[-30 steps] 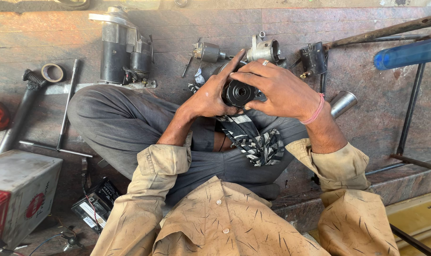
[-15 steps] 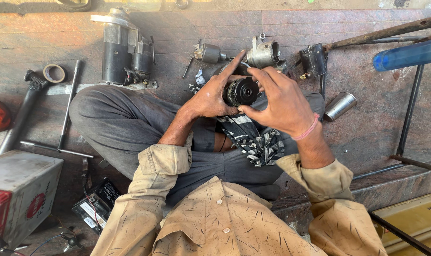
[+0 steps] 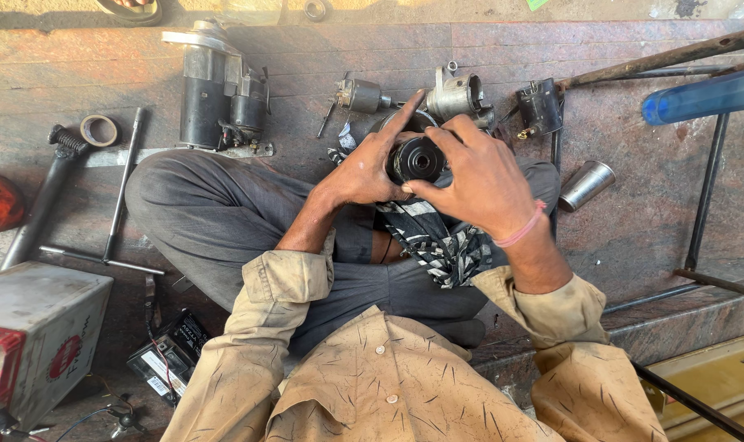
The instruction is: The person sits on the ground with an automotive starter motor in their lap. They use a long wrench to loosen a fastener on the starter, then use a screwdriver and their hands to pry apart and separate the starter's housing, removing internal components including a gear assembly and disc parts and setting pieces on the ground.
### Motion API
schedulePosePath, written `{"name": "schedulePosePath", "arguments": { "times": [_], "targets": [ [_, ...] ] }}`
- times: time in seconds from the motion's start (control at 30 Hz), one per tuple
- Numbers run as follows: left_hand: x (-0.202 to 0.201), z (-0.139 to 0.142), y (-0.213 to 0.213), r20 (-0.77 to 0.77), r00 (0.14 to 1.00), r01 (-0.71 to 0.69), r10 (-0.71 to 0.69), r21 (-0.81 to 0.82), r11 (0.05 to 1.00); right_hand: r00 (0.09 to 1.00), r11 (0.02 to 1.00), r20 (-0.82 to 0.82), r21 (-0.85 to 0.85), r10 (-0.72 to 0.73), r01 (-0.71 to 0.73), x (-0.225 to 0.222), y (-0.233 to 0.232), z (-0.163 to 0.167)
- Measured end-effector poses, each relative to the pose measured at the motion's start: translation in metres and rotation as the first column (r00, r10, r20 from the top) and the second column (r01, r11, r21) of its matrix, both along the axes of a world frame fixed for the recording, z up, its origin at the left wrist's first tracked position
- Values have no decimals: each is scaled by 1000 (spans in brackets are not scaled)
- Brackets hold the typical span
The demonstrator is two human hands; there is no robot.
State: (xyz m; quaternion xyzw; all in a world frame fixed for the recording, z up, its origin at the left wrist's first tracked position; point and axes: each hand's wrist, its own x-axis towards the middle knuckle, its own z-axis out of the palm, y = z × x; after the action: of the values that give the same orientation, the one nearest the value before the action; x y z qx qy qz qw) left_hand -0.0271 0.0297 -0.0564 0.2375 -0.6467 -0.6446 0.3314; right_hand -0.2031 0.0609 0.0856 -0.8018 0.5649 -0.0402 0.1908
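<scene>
While a starter motor [image 3: 216, 86] stands at ten o'clock on the stone floor [image 3: 650, 213], the left hand [image 3: 364, 168] and right hand [image 3: 482, 180] both clasp a round black motor part [image 3: 417, 160] with wrapped fingers [image 3: 404, 115] over the lap, a steel cup [image 3: 586, 185] at three o'clock

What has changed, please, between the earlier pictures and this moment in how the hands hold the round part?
Little has changed. The right hand has shifted a little lower and left over the round black part, its fingers curling closer over the front, and the left forefinger now points straight up along the rim. The left hand grips the part as before. The starter motor, steel cup and battery lie where they were.
</scene>
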Motion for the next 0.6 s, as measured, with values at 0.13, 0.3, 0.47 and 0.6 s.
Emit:
{"name": "schedulePosePath", "arguments": {
  "times": [0.13,0.3,0.47,0.6],
  "targets": [
    [-1,0,0,8,999,-48,49,-92,995,959,960,61,-53,277,-274,-8,-9,9],
    [-2,3,-1,24,1000,-7,7,25,1000,952,950,-29,81,305,-302,-6,-15,8],
    [2,7,1,13,1000,1,-2,28,1000,969,968,39,54,243,-245,-10,-17,12],
    [1,7,0,0,1000,4,-4,12,1000,998,999,-55,46,12,-9,-10,-8,8]
  ]
}}
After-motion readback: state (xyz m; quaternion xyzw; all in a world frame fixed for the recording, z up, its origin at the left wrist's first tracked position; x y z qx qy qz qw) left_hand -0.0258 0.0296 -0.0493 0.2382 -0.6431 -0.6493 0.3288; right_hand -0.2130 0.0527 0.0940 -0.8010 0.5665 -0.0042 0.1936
